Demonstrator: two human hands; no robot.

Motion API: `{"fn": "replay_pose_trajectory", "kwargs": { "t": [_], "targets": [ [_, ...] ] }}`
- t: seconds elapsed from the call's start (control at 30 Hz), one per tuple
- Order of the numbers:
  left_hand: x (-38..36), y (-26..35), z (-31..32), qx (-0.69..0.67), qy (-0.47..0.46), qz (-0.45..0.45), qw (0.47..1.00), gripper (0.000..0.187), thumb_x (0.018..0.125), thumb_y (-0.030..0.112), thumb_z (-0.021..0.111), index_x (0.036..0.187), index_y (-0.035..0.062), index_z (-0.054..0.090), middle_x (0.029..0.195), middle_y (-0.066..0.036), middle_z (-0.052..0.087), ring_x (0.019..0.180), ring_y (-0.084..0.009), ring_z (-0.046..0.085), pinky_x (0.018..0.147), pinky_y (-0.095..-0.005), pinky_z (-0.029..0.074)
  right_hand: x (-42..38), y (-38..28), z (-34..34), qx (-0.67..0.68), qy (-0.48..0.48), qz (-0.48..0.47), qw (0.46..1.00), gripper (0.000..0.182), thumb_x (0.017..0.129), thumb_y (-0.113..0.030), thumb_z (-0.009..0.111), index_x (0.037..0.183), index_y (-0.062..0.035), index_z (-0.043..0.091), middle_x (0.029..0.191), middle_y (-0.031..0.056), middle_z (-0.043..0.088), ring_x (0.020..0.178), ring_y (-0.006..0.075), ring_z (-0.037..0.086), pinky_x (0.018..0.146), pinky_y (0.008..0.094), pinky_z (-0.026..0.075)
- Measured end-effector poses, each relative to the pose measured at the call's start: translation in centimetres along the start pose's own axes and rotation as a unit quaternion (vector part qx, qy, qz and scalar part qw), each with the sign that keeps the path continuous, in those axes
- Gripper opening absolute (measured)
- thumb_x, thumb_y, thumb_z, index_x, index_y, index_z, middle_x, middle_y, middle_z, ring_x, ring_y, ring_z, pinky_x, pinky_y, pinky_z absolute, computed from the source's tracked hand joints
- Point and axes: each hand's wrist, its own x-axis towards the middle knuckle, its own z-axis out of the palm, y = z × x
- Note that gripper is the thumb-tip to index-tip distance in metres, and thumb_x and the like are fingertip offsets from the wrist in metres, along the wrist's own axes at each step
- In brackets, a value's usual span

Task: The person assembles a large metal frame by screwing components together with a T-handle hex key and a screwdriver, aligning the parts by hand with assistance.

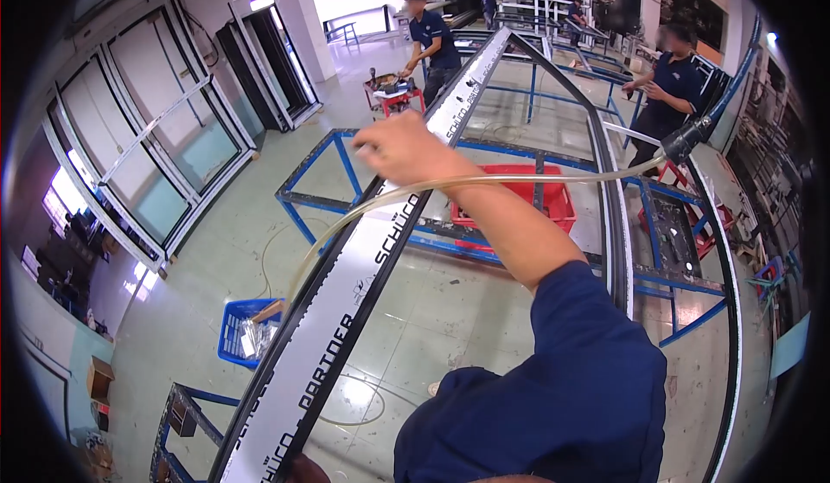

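My right hand (399,147) reaches out over a long frame profile (346,297) covered in white film printed with "SCHÜCO PARTNER". Its fingers are curled closed, and anything between them is too small to make out. A clear hose (393,192) crosses in front of my right wrist and bends down along the profile's left side. The profile belongs to a large dark frame whose corner is far ahead. At the bottom edge, a dark brownish patch (308,469) beside the profile may be part of my left hand; no fingers can be made out there.
Blue metal stands (322,198) support the frame. A red crate (553,202) is under it, and a blue basket (232,332) with packets sits on the floor at left. One co-worker (432,38) stands ahead, another (674,85) at right. Glazed frames (143,128) lean against the left wall.
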Motion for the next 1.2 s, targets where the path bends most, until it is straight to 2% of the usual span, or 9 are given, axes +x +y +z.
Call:
{"fn": "replay_pose_trajectory", "kwargs": {
  "t": [0.1, 0.2, 0.27, 0.33, 0.43, 0.57, 0.73, 0.93, 1.2],
  "targets": [
    [1.6, 3.7, -4.8, 0.4, -0.056, 0.048, 0.913, 0.046, 0.098, 0.04, 0.057, 0.13, 0.0077, 0.062, 0.129, -0.02, 0.061, 0.114, -0.0318, 0.057, 0.099, -0.0504, 0.045, -4.5, 3.0, -4.9, -0.058, 0.171, 0.045, 0.982, 0.024, 0.086, -0.015, 0.071, 0.108, -0.0068, 0.073, 0.107, 0.0166, 0.071, 0.103, 0.0337, 0.067, 0.092, 0.0468, 0.052],
    [4.1, 5.9, -6.9, 0.243, -0.031, -0.025, 0.969, 0.046, 0.098, 0.039, 0.058, 0.131, 0.0075, 0.062, 0.129, -0.019, 0.061, 0.113, -0.0313, 0.057, 0.098, -0.0494, 0.045, -12.5, 6.3, -6.6, -0.021, 0.318, 0.144, 0.937, 0.04, 0.087, -0.004, 0.069, 0.127, -0.0082, 0.066, 0.122, 0.0126, 0.065, 0.115, 0.0285, 0.063, 0.098, 0.0399, 0.051],
    [5.4, 7.0, -7.1, 0.063, 0.002, -0.073, 0.995, 0.046, 0.098, 0.039, 0.058, 0.131, 0.0073, 0.062, 0.128, -0.019, 0.061, 0.112, -0.031, 0.058, 0.097, -0.0487, 0.045, -18.9, 9.8, -7.5, 0.25, 0.41, 0.25, 0.841, 0.048, 0.09, 0.004, 0.066, 0.136, -0.0098, 0.058, 0.116, 0.0114, 0.064, 0.102, 0.0189, 0.066, 0.087, 0.0355, 0.057],
    [6.4, 8.1, -7.1, -0.121, 0.027, -0.111, 0.986, 0.045, 0.098, 0.039, 0.058, 0.131, 0.0071, 0.062, 0.128, -0.019, 0.061, 0.111, -0.0306, 0.058, 0.096, -0.0481, 0.045, -23.4, 10.9, -12.6, 0.427, 0.517, 0.309, 0.674, 0.036, 0.103, -0.02, 0.054, 0.138, -0.0113, 0.055, 0.092, 0.0072, 0.066, 0.076, 0.0191, 0.066, 0.076, 0.0317, 0.056],
    [7.6, 9.6, -7.2, -0.285, 0.051, -0.135, 0.948, 0.045, 0.098, 0.038, 0.058, 0.131, 0.0069, 0.061, 0.127, -0.019, 0.062, 0.11, -0.0301, 0.058, 0.094, -0.0471, 0.045, -29.7, 14.2, -21.5, 0.457, 0.628, 0.233, 0.584, 0.041, 0.105, -0.04, 0.046, 0.137, -0.0147, 0.05, 0.107, 0.0178, 0.069, 0.091, 0.0267, 0.069, 0.082, 0.0372, 0.056],
    [8.7, 11.2, -7.2, -0.36, 0.062, -0.135, 0.921, 0.045, 0.099, 0.037, 0.059, 0.132, 0.0066, 0.061, 0.127, -0.019, 0.062, 0.108, -0.0295, 0.058, 0.092, -0.0458, 0.046, -24.2, 6.1, -28.5, 0.419, 0.585, 0.07, 0.692, 0.065, 0.105, -0.061, 0.038, 0.152, -0.017, 0.037, 0.147, 0.0367, 0.043, 0.128, 0.0538, 0.053, 0.109, 0.0572, 0.044],
    [9.7, 12.7, -7.6, -0.395, 0.064, -0.126, 0.908, 0.044, 0.099, 0.036, 0.059, 0.132, 0.0062, 0.061, 0.126, -0.018, 0.062, 0.106, -0.0287, 0.058, 0.089, -0.0441, 0.046, -14.5, 3.8, -32.2, 0.355, 0.382, -0.076, 0.85, 0.059, 0.106, -0.036, 0.039, 0.16, -0.0138, 0.026, 0.152, 0.034, 0.04, 0.126, 0.0536, 0.055, 0.106, 0.0559, 0.047],
    [10.4, 14.1, -8.1, -0.415, 0.065, -0.119, 0.9, 0.044, 0.099, 0.034, 0.059, 0.132, 0.0057, 0.06, 0.125, -0.018, 0.063, 0.104, -0.0277, 0.058, 0.086, -0.0422, 0.047, 0.8, 0.0, -34.2, 0.252, 0.428, -0.154, 0.854, 0.058, 0.1, -0.024, 0.059, 0.149, -0.0044, 0.036, 0.127, 0.0206, 0.058, 0.104, 0.0313, 0.063, 0.093, 0.0426, 0.049],
    [11.2, 15.5, -7.8, -0.436, 0.059, -0.119, 0.89, 0.044, 0.099, 0.032, 0.06, 0.133, 0.005, 0.06, 0.123, -0.018, 0.063, 0.1, -0.0263, 0.059, 0.082, -0.0395, 0.047, -8.6, 10.2, -35.1, 0.17, 0.712, -0.132, 0.668, 0.054, 0.089, -0.012, 0.072, 0.135, -0.0005, 0.046, 0.125, 0.0141, 0.06, 0.106, 0.0257, 0.064, 0.098, 0.0412, 0.048]
  ]
}}
